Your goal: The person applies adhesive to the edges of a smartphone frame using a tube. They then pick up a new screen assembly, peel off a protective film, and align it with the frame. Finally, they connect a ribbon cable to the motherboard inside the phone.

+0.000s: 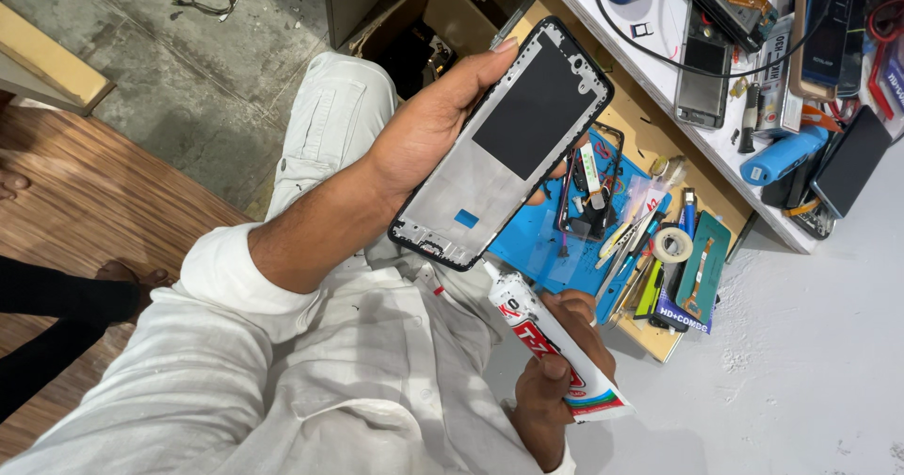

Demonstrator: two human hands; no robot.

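Two hands work close above the lap, clear of the crowded table (800,221). The left hand (438,122) holds a black phone frame (513,141) by its long edges, tilted, thumb along one side and fingertips around the far one; its lower corner hangs just above the glue tube (551,348). The right hand (556,381) has its grip clenched around that white tube, nozzle up, touching the frame's bottom edge. A blue mat (541,249) with tweezers (629,244) and a tape roll (672,244) lies beyond. Bare floor (188,80) opens to the left.
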